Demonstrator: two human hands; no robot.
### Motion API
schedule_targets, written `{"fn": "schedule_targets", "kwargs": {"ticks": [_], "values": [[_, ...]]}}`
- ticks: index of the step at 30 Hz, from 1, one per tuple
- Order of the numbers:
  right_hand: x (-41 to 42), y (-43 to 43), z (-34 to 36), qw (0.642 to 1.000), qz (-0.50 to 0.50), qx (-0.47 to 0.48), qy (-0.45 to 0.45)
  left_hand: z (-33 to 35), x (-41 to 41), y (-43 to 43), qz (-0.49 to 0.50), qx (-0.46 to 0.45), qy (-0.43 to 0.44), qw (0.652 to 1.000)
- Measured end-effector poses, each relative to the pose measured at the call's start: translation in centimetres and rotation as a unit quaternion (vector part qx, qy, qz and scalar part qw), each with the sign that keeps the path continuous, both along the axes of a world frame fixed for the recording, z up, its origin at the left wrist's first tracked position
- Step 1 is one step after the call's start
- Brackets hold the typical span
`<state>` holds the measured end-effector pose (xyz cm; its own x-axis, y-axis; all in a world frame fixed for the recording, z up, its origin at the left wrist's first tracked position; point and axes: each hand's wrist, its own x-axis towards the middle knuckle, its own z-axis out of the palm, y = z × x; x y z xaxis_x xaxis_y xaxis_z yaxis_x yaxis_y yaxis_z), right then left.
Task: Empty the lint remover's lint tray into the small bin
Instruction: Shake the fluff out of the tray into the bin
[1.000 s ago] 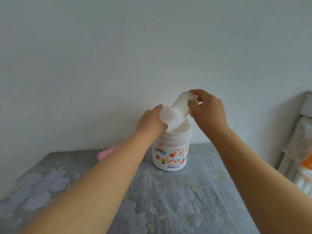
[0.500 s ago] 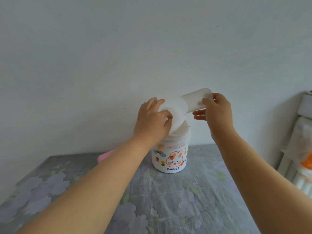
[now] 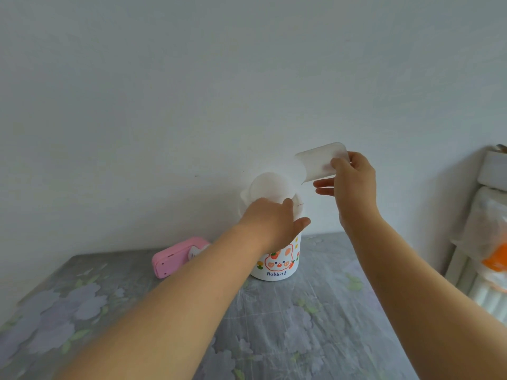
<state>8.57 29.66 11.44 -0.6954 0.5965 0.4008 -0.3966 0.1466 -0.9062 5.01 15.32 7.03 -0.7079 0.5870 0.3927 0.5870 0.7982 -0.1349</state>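
The small white bin (image 3: 277, 266), printed with a rabbit, stands at the back of the table by the wall. Its round white lid (image 3: 270, 186) is tipped up on edge above the opening. My left hand (image 3: 271, 220) rests on the bin's top, fingers against the lid's lower edge and thumb over the rim. My right hand (image 3: 354, 185) pinches the translucent white lint tray (image 3: 318, 161), held tilted in the air up and to the right of the bin. The pink lint remover (image 3: 175, 257) lies on the table left of the bin, partly hidden by my left forearm.
A grey floral cloth covers the table (image 3: 315, 325), which butts against a plain white wall. At the right edge stands a white radiator (image 3: 482, 292) with a plastic bag holding something orange (image 3: 496, 259).
My right hand has lifted the lint tray up and to the right, away from the bin's mouth. My left hand has sunk lower onto the bin's top, leaving the lid showing above it.
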Motion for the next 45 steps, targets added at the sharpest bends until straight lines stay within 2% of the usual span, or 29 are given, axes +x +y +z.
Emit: {"fn": "schedule_targets", "kwargs": {"ticks": [6,10,12,18,21,23,25,27,30,31,33,42,45], "values": [[0.1,0.4,0.0,1.000,-0.002,0.001,-0.001,0.8,0.4,-0.6,-0.010,0.003,0.055,0.998],[0.1,0.4,0.0,1.000,0.003,-0.016,0.006,2.2,0.6,-1.7,-0.068,0.084,0.143,0.984],[0.1,0.2,0.0,1.000,0.003,-0.025,0.009,2.6,0.1,-2.6,-0.049,0.104,0.164,0.980],[-0.3,-0.2,-0.4,0.999,0.011,-0.032,0.003,1.6,-1.7,-4.8,0.016,0.138,0.074,0.988],[-0.5,-0.2,-0.7,0.999,0.016,-0.039,-0.011,1.3,-1.9,-5.3,0.023,0.201,0.004,0.979],[-0.7,-0.2,-1.0,0.999,0.017,-0.040,-0.029,1.2,-1.8,-5.5,0.037,0.266,-0.049,0.962],[-1.0,-0.2,-1.5,0.997,0.018,-0.041,-0.059,1.1,-1.6,-5.6,0.092,0.337,-0.120,0.929],[-1.3,-0.3,-2.2,0.994,0.025,-0.055,-0.091,1.1,-1.3,-5.5,0.149,0.397,-0.228,0.876],[-1.6,-0.6,-3.0,0.985,0.057,-0.103,-0.127,1.0,-0.9,-4.9,0.139,0.499,-0.377,0.768],[-1.7,-0.7,-3.2,0.981,0.070,-0.124,-0.130,1.0,-0.9,-4.6,0.128,0.515,-0.392,0.752],[-1.8,-0.7,-3.4,0.978,0.077,-0.147,-0.130,0.9,-1.0,-4.0,0.119,0.513,-0.385,0.758],[-1.5,1.6,-3.0,0.982,0.026,-0.141,-0.120,0.8,-2.2,-0.6,0.046,0.516,-0.393,0.760],[-1.4,2.4,-3.2,0.983,0.016,-0.138,-0.121,0.6,-2.8,-0.1,0.022,0.510,-0.380,0.771]]}}
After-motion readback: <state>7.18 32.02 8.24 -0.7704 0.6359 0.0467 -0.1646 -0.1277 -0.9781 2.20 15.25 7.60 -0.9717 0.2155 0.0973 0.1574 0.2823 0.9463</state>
